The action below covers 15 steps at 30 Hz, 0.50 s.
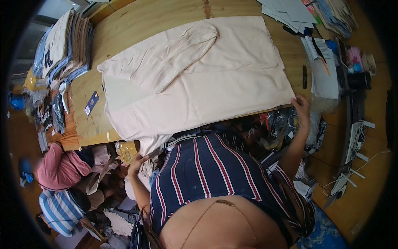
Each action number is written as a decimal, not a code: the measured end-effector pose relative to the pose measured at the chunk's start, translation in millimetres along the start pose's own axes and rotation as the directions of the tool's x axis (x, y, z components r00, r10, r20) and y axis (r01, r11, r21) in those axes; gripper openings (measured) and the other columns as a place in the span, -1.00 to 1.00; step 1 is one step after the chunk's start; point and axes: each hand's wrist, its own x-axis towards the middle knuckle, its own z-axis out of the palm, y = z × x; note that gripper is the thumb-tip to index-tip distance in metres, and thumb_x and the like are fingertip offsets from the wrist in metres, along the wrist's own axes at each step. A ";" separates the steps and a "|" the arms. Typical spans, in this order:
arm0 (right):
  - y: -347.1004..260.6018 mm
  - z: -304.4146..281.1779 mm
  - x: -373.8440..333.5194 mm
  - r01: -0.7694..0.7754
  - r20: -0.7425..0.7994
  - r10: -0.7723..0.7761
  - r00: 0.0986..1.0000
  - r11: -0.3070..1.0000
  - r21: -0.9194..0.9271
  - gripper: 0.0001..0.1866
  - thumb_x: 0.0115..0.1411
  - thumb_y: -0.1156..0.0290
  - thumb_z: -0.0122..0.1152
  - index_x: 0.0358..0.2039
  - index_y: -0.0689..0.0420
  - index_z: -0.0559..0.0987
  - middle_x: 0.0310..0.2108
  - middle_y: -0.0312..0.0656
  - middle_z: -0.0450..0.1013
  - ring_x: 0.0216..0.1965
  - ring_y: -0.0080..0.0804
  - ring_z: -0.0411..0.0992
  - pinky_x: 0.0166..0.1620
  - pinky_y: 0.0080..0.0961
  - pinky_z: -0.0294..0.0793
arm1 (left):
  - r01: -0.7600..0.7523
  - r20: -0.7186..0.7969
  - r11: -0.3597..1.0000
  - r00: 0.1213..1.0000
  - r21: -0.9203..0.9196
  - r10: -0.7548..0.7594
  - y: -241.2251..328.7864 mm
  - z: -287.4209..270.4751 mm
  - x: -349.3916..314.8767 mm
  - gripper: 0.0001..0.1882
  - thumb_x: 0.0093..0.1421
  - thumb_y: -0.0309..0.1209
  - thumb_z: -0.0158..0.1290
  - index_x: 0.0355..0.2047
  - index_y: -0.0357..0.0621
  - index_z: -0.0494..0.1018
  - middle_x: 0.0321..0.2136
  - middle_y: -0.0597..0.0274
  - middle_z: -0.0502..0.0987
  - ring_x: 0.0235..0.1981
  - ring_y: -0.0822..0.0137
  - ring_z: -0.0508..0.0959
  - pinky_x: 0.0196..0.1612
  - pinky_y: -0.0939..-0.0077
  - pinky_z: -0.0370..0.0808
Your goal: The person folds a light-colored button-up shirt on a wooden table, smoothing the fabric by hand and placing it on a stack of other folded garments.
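Currently, left hand (136,164) pinching cream garment (199,91), right hand (302,108) touching corner.

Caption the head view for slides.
Left hand grips and right hand touches a cream cloth garment spread over a brown wooden table.

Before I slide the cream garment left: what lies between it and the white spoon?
In the head view, a dark blue tag lies on the table between the garment and the spoon.

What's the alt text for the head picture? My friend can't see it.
A pale cream garment lies spread on a wooden table; the person's left hand holds a part hanging over the near edge, and the right hand is at its near right corner. Folded clothes are stacked at far left, and white papers lie at far right.
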 end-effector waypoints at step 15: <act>-8.6 -37.4 38.3 0.378 -0.130 -0.455 0.881 0.513 0.770 -0.63 0.00 0.44 0.09 -0.18 0.35 0.31 -0.35 -0.15 0.34 -0.28 -0.41 0.34 -0.03 -0.50 0.27 | -0.523 -0.306 0.509 0.839 -0.684 0.451 159.6 -74.5 -68.5 -0.56 -0.01 -0.17 -0.03 -0.24 -0.29 0.33 -0.30 0.00 0.43 -0.26 0.13 0.45 -0.16 0.25 0.36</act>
